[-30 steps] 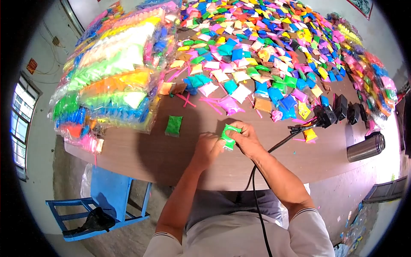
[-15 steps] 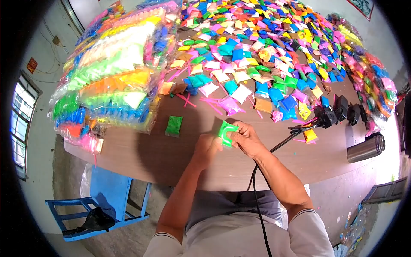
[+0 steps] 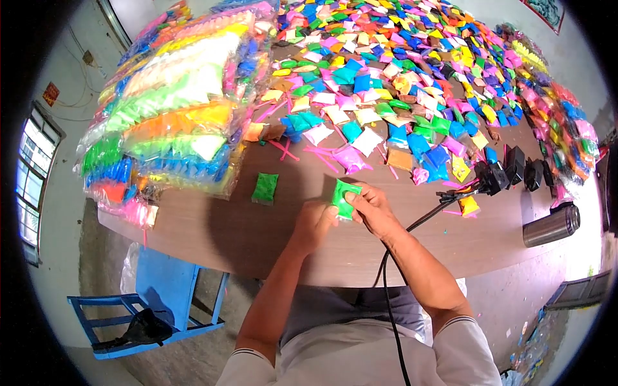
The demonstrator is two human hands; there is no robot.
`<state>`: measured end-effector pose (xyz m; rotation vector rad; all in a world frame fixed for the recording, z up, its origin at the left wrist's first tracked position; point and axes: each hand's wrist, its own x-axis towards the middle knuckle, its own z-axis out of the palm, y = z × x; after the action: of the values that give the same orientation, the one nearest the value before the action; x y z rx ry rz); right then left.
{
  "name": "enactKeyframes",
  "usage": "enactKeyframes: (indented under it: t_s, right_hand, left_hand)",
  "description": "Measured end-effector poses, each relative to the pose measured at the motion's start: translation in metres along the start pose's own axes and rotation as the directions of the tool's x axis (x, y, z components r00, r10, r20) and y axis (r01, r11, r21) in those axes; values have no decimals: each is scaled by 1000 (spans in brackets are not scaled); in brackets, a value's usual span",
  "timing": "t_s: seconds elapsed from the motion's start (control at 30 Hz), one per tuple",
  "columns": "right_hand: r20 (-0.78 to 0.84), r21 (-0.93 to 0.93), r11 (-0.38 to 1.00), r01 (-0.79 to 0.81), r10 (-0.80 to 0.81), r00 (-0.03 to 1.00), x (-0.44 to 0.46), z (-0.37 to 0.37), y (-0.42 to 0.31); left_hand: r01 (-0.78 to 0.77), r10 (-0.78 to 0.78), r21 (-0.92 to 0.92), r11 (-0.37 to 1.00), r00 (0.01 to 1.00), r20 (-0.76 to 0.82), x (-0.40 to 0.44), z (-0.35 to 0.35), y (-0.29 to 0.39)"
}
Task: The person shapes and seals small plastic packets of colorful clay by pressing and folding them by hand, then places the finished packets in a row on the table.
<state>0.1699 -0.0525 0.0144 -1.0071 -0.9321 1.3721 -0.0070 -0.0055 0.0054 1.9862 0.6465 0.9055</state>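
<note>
A small bright green packet (image 3: 342, 198) is held up over the near part of the table, between my two hands. My left hand (image 3: 313, 224) pinches its lower left edge, fingers closed. On its right side my right hand (image 3: 371, 207) grips it, with the thumb pressed on its face. To the left, a second green packet (image 3: 264, 188) lies flat on the table (image 3: 309, 257), apart from both hands. Just beyond my hands lie a pink packet (image 3: 349, 159) and thin pink sticks (image 3: 320, 157).
Clear bags of coloured packets (image 3: 170, 122) are stacked at left. A wide heap of loose packets (image 3: 386, 71) covers the far table. Black cables (image 3: 421, 222) with connectors (image 3: 492, 179) run past my right arm. A steel flask (image 3: 550, 226) lies at right; a blue chair (image 3: 164, 283) stands lower left.
The green packet in my hands has straightened from a bent shape and shows its face more fully. My hands have shifted only slightly. The view has moved a little.
</note>
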Motion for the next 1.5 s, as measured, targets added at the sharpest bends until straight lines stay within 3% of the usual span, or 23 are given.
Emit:
enactKeyframes:
  t_s: [0.13,0.2,0.37,0.47,0.53,0.7,0.77,0.83,0.87,0.93,0.97,1.0,1.07,1.13,1.2,1.27,1.33,1.4,1.5]
  right_hand:
    - [23,1,1000,20,-20,1000,-1,3,-4]
    - [23,-11,999,44,-44,999,-1,1,1]
    - [29,0,996,89,-89,996,2,-2,7]
    - [22,34,999,-5,4,1000,1,-3,1]
    - [135,-13,1000,6,-5,991,3,-7,3]
    - [105,-86,996,-13,22,994,2,-7,1]
    - [112,-100,995,-3,14,994,2,-5,1]
    - [-28,-16,999,-33,32,999,-1,3,-4]
    - [-17,-18,999,-36,36,999,0,3,-2]
    - [-53,-70,997,-38,35,998,0,1,-3]
    - [-83,-238,968,-79,61,995,-2,-1,-9]
    - [-64,-244,967,-78,64,996,2,0,-8]
    - [-266,-99,984,146,-167,949,8,2,-6]
    - [-189,-252,948,197,-248,950,19,0,-20]
    - [-167,-351,932,-86,28,986,27,13,-43]
    - [-63,-479,874,-77,53,997,43,32,-47]
    - [96,-428,899,93,-57,994,65,50,-30]
    - [123,-588,808,-29,125,984,85,71,-27]
    - [198,-600,800,10,137,971,103,108,-20]
  left_hand:
    - [46,-45,-39,998,999,29,0,2,0]
    - [-61,56,98,993,997,49,0,2,-6]
    - [-63,59,100,993,997,45,1,2,-4]
    - [-23,21,40,999,999,46,0,2,-7]
    - [13,-13,-4,1000,998,60,-1,3,-8]
    - [-131,129,148,980,991,24,1,3,-8]
    - [-86,85,80,993,996,15,1,2,-6]
    - [-35,35,13,999,999,8,-1,2,-5]
    - [-3,4,26,1000,1000,-8,-1,3,-4]
    - [36,-34,42,998,999,-43,-1,4,0]
    - [31,-30,50,998,999,-19,0,3,2]
    - [28,-28,55,998,1000,4,2,1,5]
    - [-16,17,129,991,1000,-6,2,2,6]
    - [-117,142,366,923,989,-42,2,9,-1]
    - [-73,105,363,929,992,-71,-2,13,3]
    - [-133,183,389,912,978,-96,-4,15,3]
    - [-96,147,397,913,984,-101,-6,18,1]
    - [-114,170,437,892,981,-91,-6,17,1]
    - [-68,97,393,917,994,-54,-7,11,9]
